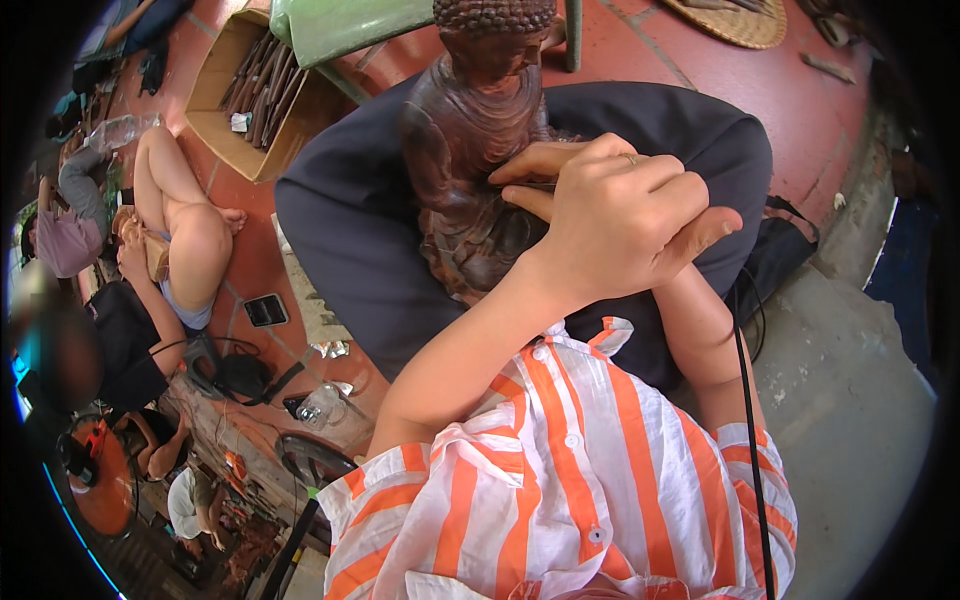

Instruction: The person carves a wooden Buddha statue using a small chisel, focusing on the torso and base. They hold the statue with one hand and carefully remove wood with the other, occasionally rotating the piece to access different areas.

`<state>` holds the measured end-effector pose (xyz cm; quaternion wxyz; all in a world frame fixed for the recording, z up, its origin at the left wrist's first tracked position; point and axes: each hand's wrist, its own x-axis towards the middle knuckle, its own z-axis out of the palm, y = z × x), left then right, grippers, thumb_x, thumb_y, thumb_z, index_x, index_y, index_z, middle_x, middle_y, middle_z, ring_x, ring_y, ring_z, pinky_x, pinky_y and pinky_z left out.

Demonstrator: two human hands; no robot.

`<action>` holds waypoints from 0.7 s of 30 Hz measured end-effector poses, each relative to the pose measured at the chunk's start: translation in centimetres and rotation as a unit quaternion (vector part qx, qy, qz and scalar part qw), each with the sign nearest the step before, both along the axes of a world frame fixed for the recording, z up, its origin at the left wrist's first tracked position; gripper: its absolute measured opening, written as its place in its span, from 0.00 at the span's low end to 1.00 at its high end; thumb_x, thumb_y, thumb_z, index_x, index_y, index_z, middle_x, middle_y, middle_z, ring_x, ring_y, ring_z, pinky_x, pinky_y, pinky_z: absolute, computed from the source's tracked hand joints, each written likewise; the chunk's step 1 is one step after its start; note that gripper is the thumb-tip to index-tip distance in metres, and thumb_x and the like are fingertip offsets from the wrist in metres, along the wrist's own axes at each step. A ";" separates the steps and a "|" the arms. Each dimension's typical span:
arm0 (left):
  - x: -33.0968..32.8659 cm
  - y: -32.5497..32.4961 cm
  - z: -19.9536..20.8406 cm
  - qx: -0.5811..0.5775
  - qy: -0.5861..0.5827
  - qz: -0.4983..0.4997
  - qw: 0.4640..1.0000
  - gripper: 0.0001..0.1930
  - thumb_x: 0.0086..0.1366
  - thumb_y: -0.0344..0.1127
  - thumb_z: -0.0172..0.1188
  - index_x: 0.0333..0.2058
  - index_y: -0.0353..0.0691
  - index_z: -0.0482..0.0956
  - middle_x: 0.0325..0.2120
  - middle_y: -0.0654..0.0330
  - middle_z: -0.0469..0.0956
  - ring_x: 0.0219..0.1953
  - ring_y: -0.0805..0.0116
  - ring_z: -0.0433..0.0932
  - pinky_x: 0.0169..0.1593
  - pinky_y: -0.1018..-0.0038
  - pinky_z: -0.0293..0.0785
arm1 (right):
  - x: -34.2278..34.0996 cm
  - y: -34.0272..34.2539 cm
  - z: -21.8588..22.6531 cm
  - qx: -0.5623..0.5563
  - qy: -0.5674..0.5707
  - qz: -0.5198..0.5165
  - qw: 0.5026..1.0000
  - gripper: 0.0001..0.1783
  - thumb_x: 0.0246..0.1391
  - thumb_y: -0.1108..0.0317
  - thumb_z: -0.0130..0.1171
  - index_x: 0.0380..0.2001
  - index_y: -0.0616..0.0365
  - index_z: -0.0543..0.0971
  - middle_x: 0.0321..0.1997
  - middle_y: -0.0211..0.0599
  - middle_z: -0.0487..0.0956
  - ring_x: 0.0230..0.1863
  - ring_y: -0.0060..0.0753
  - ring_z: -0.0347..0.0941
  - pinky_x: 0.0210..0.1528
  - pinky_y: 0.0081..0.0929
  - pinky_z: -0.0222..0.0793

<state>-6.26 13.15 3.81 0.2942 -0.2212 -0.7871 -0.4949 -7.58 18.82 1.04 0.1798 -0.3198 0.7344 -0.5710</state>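
Note:
A dark reddish-brown carved wooden statue of a seated figure [460,170] stands upright between my legs, against dark trousers. My left hand [630,215] is in front of its lap, fingers curled and thumb sticking out to the right. It covers most of my right hand [535,163], whose fingers reach left to the statue's chest and lap. Between those fingers a thin dark edge shows; what it belongs to is hidden. Whatever my left hand holds, if anything, is hidden as well.
Left of my knee, a cardboard box [208,110] holds several slim wooden-handled tools. A green plastic chair [350,25] stands behind the statue. A phone [266,310] lies on the red tiles. Another person's hand [132,258] holds a wooden piece. A woven tray [755,28] is far right.

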 end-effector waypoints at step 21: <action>1.4 0.5 1.0 -0.039 -0.086 -0.034 0.995 0.22 0.57 0.49 0.61 0.13 0.44 0.67 0.10 0.62 0.67 0.13 0.62 0.74 0.21 0.67 0.69 | 1.3 1.2 0.9 0.011 -0.014 0.046 0.999 0.23 0.53 0.55 0.56 0.48 0.60 0.74 0.51 0.38 0.74 0.57 0.31 0.68 0.61 0.27 0.61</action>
